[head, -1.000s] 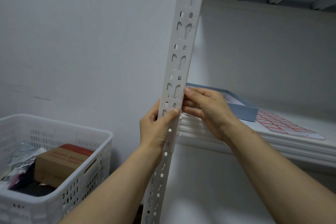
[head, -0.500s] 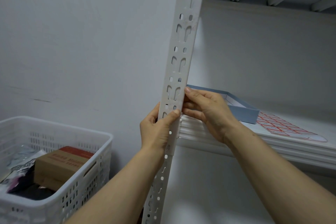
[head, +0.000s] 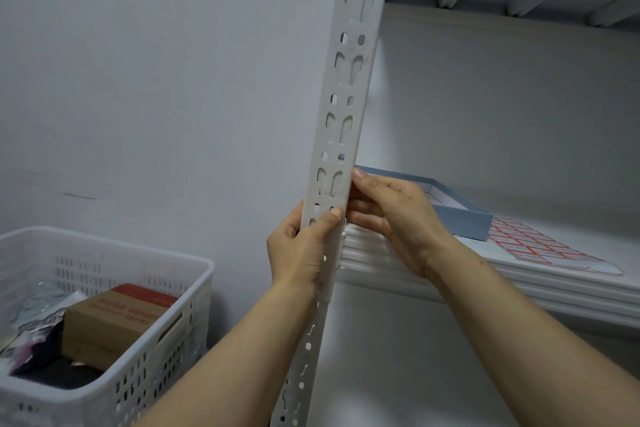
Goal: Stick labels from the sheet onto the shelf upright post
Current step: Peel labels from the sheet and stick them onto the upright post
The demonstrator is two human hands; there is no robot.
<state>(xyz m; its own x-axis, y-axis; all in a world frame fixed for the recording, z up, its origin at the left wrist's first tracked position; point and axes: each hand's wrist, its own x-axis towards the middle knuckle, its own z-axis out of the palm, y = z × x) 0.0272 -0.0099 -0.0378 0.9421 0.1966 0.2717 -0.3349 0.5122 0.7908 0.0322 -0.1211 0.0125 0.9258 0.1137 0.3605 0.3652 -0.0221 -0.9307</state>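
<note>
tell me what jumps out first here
A white slotted post runs up the middle, with the left hand gripping it and the right hand pinching its right edge. On the shelf at right lies a red-bordered label sheet beside a blue box. A white basket sits lower left.

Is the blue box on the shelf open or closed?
Open: the blue box has no lid, and its white inside shows.

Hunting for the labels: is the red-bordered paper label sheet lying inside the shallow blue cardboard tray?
No, the red-bordered label sheet lies on the white shelf board, right of the blue tray.
</note>
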